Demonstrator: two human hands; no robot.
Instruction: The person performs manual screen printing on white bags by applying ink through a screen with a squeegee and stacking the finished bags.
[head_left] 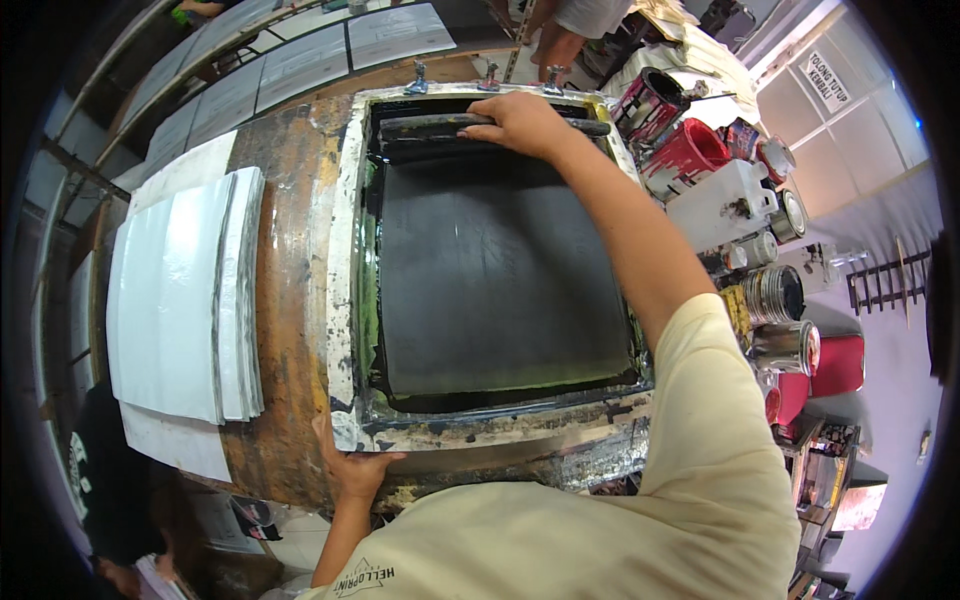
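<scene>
ok, r hand [522, 122] grips blk squeegee [425, 128]

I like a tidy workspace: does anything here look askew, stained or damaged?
The pale frame is smeared with dark marks, and the brown tabletop is blotchy and stained. The white sheets on the left look untidy, their right edges out of line. I can't tell whether the stains are fresh.

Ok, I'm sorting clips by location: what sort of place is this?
Probably a screen-printing workshop: there's a dark framed screen, a squeegee in the right hand, and stained cans alongside.
</scene>
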